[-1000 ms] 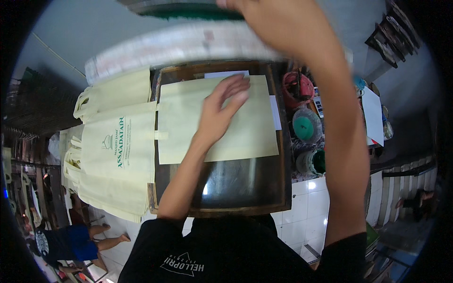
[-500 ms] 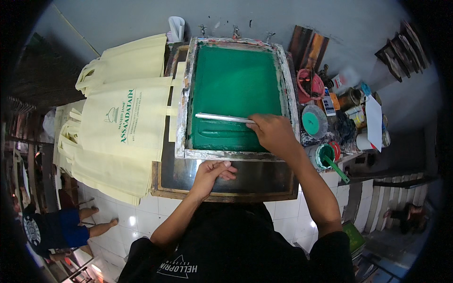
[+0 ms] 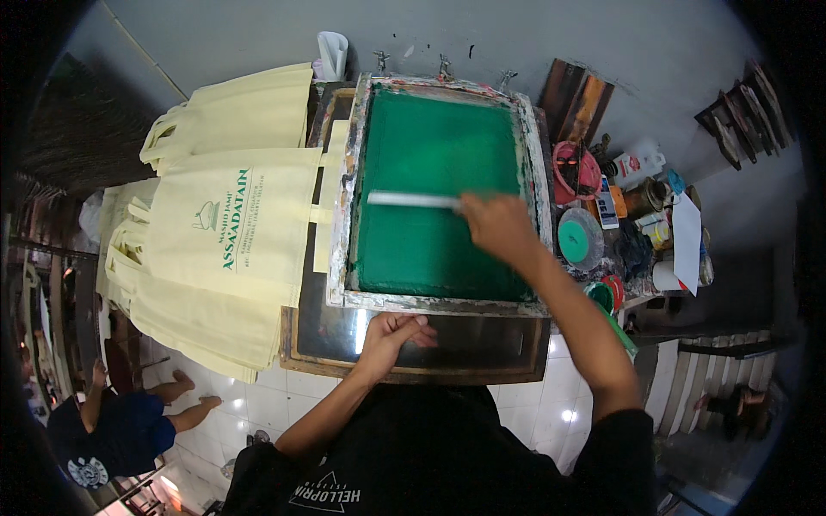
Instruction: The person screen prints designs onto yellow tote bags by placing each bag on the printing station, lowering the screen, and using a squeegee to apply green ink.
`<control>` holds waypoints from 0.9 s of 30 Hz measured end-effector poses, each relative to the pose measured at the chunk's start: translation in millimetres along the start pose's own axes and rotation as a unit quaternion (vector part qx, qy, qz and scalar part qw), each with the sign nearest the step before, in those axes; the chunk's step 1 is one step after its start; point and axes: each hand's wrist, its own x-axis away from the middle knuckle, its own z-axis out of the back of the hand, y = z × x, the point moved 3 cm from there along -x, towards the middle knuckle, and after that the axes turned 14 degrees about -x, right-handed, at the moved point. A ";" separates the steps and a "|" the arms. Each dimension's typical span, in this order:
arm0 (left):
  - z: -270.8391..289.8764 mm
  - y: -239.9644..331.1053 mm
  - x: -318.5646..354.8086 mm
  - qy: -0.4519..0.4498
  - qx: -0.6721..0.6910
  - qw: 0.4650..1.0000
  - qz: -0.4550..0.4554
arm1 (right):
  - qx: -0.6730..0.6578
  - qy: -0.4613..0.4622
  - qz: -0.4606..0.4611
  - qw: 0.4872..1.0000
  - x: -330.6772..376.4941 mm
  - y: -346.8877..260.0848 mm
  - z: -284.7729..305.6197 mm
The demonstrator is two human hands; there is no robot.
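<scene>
My right hand [image 3: 499, 225] is closed round the end of a squeegee [image 3: 411, 200], a thin pale bar that is blurred by motion. The squeegee lies across the green ink-covered mesh of a printing screen [image 3: 439, 155], its free end toward the left side. Just off the near edge of the screen's worn wooden frame [image 3: 430, 304] is my left hand [image 3: 391, 340], thumb against the curled fingers, with nothing seen in it. Under the frame's left side, part of a pale yellow fabric bag [image 3: 331, 176] sticks out.
Pale yellow bags [image 3: 206, 215], the top one with a green print, are stacked left of the screen. At right stand a bowl of green ink [image 3: 580, 239], a pink basket [image 3: 575, 172], a green-smeared tub [image 3: 602, 297] and several bottles. Another person [image 3: 120, 430] is at far left.
The squeegee has swept a little farther from me up the screen, and the ink ridges seen near the screen's close end are smoothed out. My left hand stays by the near edge.
</scene>
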 end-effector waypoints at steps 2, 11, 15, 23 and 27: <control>1.6 -1.0 -2.9 -0.024 0.018 1.000 0.007 | 0.039 -0.023 -0.025 0.999 -47.7 43.5 2.9; 3.9 20.4 10.4 -0.059 0.211 0.967 0.127 | -0.063 -0.057 -0.092 0.992 -165.4 103.8 45.0; 18.0 81.6 -20.2 -0.187 -0.052 0.979 0.064 | 0.074 0.041 -0.110 0.990 -154.9 111.3 27.2; 80.7 235.5 -199.1 0.291 -0.604 0.622 -0.404 | 0.065 0.061 -0.091 0.992 -129.9 72.5 15.4; 84.5 221.8 -208.8 0.187 -0.629 0.699 -0.283 | 0.057 0.049 -0.089 0.993 -105.2 65.4 16.6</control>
